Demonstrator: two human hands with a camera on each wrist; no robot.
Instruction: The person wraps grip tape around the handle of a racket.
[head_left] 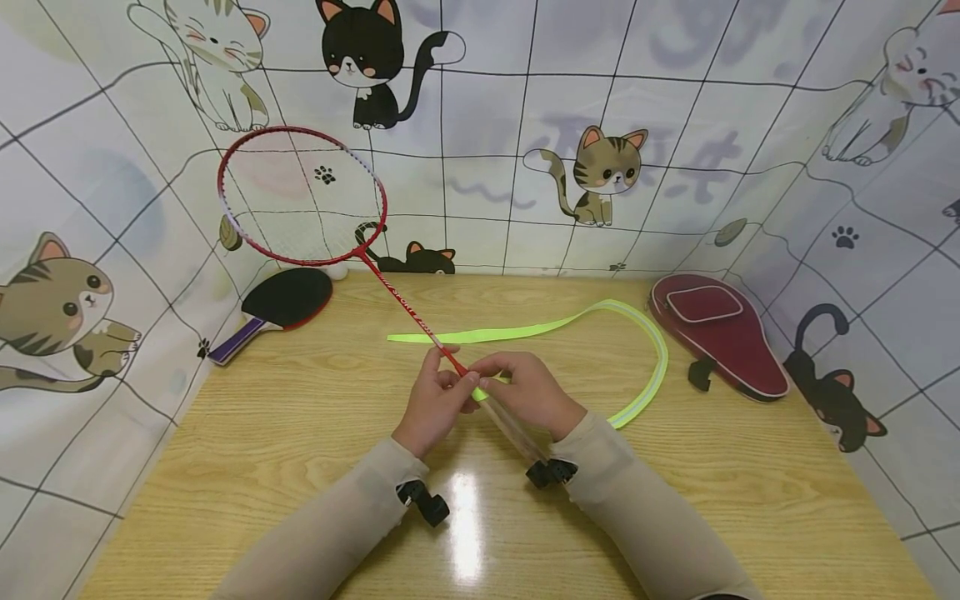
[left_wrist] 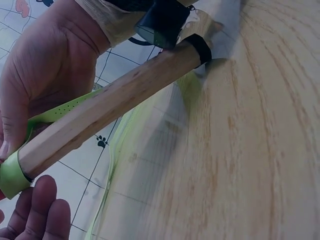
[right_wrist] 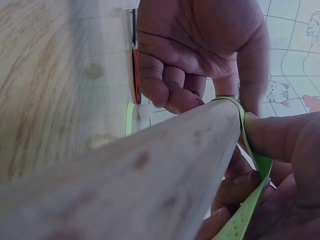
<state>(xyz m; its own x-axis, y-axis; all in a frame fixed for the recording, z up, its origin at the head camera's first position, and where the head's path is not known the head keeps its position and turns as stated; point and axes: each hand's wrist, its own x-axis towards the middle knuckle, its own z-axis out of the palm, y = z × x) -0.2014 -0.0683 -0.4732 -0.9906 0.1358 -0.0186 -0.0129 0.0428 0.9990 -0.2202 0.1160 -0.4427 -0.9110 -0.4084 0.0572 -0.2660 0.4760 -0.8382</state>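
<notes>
A red badminton racket (head_left: 406, 309) slants across the middle of the head view, its strung head up and to the left. Its bare wooden handle (left_wrist: 107, 112) points back between the forearms, with a black band near its butt. My left hand (head_left: 432, 402) holds the racket where the red cone meets the handle, thumb on top. A yellow-green grip tape (head_left: 517, 332) is looped around the handle's top, and its long tail curves over the table on the right. My right hand (head_left: 534, 392) pinches the tape (right_wrist: 257, 167) close to that loop, beside the left thumb.
A table tennis paddle (head_left: 288, 297) lies at the left back of the wooden table (head_left: 300, 467), a white ball (head_left: 337, 271) behind it. To the right lie a dark red paddle case (head_left: 720, 337) and a small black piece (head_left: 701, 374). Cat-print cloth (head_left: 487, 108) surrounds the table.
</notes>
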